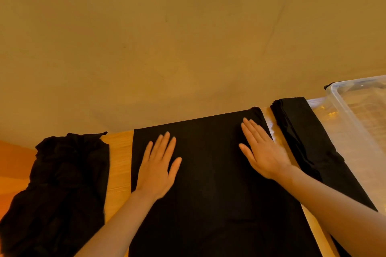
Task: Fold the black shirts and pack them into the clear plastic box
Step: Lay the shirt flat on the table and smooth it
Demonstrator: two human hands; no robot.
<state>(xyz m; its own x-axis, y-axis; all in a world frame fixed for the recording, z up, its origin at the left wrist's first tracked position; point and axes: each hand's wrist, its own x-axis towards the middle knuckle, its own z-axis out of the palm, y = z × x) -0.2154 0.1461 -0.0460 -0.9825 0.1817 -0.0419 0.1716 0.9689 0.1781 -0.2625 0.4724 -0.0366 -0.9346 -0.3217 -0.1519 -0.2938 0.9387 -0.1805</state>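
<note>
Shirt in the middle (211, 173): lying flat on the table (119, 160).
Left hand (156, 171): pressing it, fingers spread.
Right hand (265, 152): pressing flat too.
Box (359, 115): sitting at the right.

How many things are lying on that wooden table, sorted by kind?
Flat black shirt under the left hand and right hand: 1
Crumpled heap of black shirts, number within it unclear: 1
Folded stack of black shirts: 1
Clear plastic box: 1
Total: 4, all on the table.
</note>
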